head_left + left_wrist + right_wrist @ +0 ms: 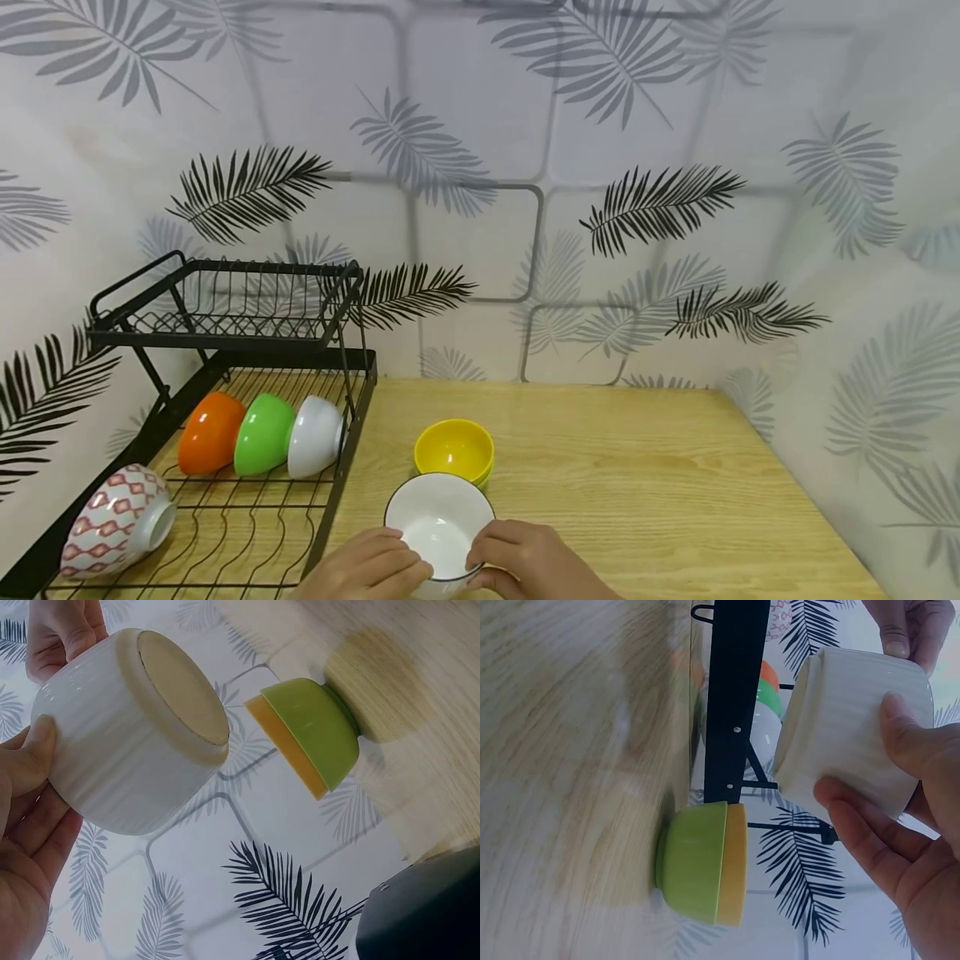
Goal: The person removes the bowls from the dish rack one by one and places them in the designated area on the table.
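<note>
Both hands hold a white bowl (pixel 439 521) with a thin dark rim, opening upward, near the front of the table. My left hand (pixel 369 567) grips its left side and my right hand (pixel 536 560) its right side, with fingers over the rim. In the left wrist view the ribbed outside and unglazed base of the white bowl (pixel 112 742) show. The right wrist view has the white bowl (pixel 855 727) raised off the table. Just beyond it, a yellow bowl (pixel 453 450) sits nested inside a green bowl (pixel 694 862) on the tabletop.
At the left stands a black two-tier dish rack (pixel 217 340). Its lower tier holds an orange bowl (pixel 210 433), a light green bowl (pixel 262 435), a white bowl (pixel 313 437) and a red-patterned bowl (pixel 112 523), all on their sides. The wooden table (pixel 637 467) meets a leaf-print wall behind.
</note>
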`<state>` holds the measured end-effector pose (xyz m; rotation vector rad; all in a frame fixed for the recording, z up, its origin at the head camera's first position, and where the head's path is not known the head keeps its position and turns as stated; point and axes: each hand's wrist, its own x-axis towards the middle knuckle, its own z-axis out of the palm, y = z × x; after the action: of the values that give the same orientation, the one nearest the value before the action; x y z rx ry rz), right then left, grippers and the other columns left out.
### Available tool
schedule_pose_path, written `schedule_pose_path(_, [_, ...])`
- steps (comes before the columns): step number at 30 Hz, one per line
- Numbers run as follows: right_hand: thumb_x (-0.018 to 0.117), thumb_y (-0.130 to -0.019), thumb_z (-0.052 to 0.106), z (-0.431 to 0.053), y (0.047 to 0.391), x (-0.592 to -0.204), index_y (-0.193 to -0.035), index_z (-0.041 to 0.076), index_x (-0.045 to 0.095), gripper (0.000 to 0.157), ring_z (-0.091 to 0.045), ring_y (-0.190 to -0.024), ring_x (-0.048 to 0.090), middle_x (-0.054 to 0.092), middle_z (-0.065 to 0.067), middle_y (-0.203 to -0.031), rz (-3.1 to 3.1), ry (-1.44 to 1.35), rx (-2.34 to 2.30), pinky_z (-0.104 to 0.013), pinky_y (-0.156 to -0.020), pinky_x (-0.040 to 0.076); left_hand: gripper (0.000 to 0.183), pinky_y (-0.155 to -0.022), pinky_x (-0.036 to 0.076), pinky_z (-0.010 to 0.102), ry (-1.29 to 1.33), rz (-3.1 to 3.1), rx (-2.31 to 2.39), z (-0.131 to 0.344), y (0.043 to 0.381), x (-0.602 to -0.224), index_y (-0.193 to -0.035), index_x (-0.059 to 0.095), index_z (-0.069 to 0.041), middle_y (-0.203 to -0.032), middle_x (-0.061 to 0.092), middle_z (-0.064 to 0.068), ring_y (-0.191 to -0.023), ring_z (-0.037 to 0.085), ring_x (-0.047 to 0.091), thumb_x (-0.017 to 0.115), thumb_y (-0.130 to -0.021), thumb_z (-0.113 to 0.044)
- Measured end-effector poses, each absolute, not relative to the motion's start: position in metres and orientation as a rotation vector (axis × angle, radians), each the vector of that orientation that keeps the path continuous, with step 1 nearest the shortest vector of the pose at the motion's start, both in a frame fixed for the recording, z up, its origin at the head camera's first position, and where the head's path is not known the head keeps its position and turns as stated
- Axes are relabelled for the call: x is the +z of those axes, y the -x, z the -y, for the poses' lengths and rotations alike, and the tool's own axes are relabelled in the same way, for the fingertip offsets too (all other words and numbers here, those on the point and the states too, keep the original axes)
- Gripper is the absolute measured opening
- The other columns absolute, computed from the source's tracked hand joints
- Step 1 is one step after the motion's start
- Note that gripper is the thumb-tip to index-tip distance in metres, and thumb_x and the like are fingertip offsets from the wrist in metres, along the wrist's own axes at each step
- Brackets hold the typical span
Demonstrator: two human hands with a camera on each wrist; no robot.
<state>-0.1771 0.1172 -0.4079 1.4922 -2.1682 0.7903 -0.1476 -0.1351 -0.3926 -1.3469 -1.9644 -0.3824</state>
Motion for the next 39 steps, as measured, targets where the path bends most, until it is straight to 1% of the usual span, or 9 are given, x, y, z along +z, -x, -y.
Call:
schedule_pose_path(7, [0.064,-0.091,0.027,-0.117,0.176,-0.41,-0.09,0.012,0.066,0.014,-0.003,-0.077,0.058,0.064,0.005,-0.087,2.136,-1.475,0.773,-0.004,-0.073,0.047,0.027,-0.085,0.053,0.026,1.357,2.007,-0.393,0.136,0.146,-0.392,-0.102,0.069,-0.015,-0.093,0.066,-0.011,-0.087,0.005,0.058,0.057,-0.096,-0.038])
schedule_pose_path(16, [0.066,-0.088,0.023,-0.118,0.177,-0.41,-0.092,0.011,0.069,0.013,-0.003,-0.08,0.062,0.067,0.003,-0.088,2.101,-1.514,0.735,-0.005,-0.075,0.048,0.024,-0.084,0.057,0.035,1.332,2.121,-0.379,0.135,0.141,-0.388,-0.102,0.068,-0.017,-0.094,0.065,-0.012,-0.09,0.004,0.058,0.061,-0.094,-0.039])
schedule_pose_path(22, [0.068,-0.087,0.022,-0.116,0.175,-0.41,-0.093,0.011,0.07,0.012,-0.003,-0.08,0.063,0.068,0.003,-0.088,2.134,-1.518,0.736,-0.004,-0.074,0.048,0.028,-0.081,0.058,0.037,1.318,2.175,-0.388,0.138,0.141,-0.386,-0.103,0.072,-0.017,-0.101,0.07,-0.009,-0.097,0.011,0.065,0.063,-0.092,-0.04])
schedule_pose_path(24, [0.068,-0.087,0.022,-0.116,0.174,-0.409,-0.092,0.011,0.07,0.012,-0.003,-0.08,0.062,0.068,0.003,-0.089,2.147,-1.506,0.751,-0.004,-0.074,0.048,0.026,-0.079,0.058,0.039,1.276,2.186,-0.397,0.138,0.14,-0.386,-0.106,0.073,-0.018,-0.104,0.07,-0.01,-0.1,0.014,0.067,0.067,-0.089,-0.037])
schedule_pose_path(27, [0.068,-0.086,0.022,-0.118,0.174,-0.408,-0.091,0.012,0.069,0.011,-0.002,-0.078,0.062,0.067,0.003,-0.088,2.147,-1.466,0.789,-0.005,-0.073,0.049,0.029,-0.079,0.058,0.041,1.206,2.186,-0.396,0.14,0.14,-0.384,-0.112,0.071,-0.02,-0.11,0.07,-0.01,-0.105,0.018,0.066,0.067,-0.09,-0.037])
schedule_pose_path(29, [0.068,-0.086,0.022,-0.12,0.175,-0.407,-0.089,0.012,0.069,0.011,-0.003,-0.077,0.062,0.067,0.003,-0.088,2.128,-1.434,0.806,-0.006,-0.072,0.049,0.029,-0.081,0.057,0.04,1.167,2.163,-0.403,0.144,0.141,-0.382,-0.115,0.07,-0.02,-0.115,0.068,-0.008,-0.108,0.02,0.064,0.063,-0.092,-0.037])
schedule_pose_path(31, [0.066,-0.087,0.024,-0.122,0.177,-0.408,-0.088,0.013,0.068,0.011,-0.004,-0.076,0.063,0.067,0.003,-0.087,2.095,-1.401,0.811,-0.006,-0.071,0.05,0.033,-0.083,0.057,0.038,1.133,2.134,-0.387,0.148,0.142,-0.38,-0.117,0.069,-0.02,-0.118,0.066,-0.004,-0.11,0.022,0.063,0.053,-0.097,-0.042])
schedule_pose_path(34, [0.064,-0.088,0.025,-0.127,0.181,-0.41,-0.088,0.012,0.067,0.013,-0.005,-0.073,0.063,0.066,0.002,-0.087,2.021,-1.369,0.784,-0.006,-0.07,0.05,0.036,-0.086,0.055,0.033,1.084,2.129,-0.393,0.156,0.142,-0.377,-0.115,0.07,-0.022,-0.121,0.065,-0.004,-0.111,0.02,0.061,0.047,-0.099,-0.045])
schedule_pose_path(39, [0.064,-0.09,0.023,-0.134,0.187,-0.415,-0.088,0.01,0.067,0.014,-0.006,-0.07,0.063,0.066,0.0,-0.085,1.952,-1.306,0.749,-0.006,-0.067,0.05,0.032,-0.089,0.052,0.021,1.027,2.131,-0.467,0.17,0.144,-0.374,-0.106,0.073,-0.023,-0.107,0.068,-0.011,-0.101,0.013,0.063,0.051,-0.097,-0.045])
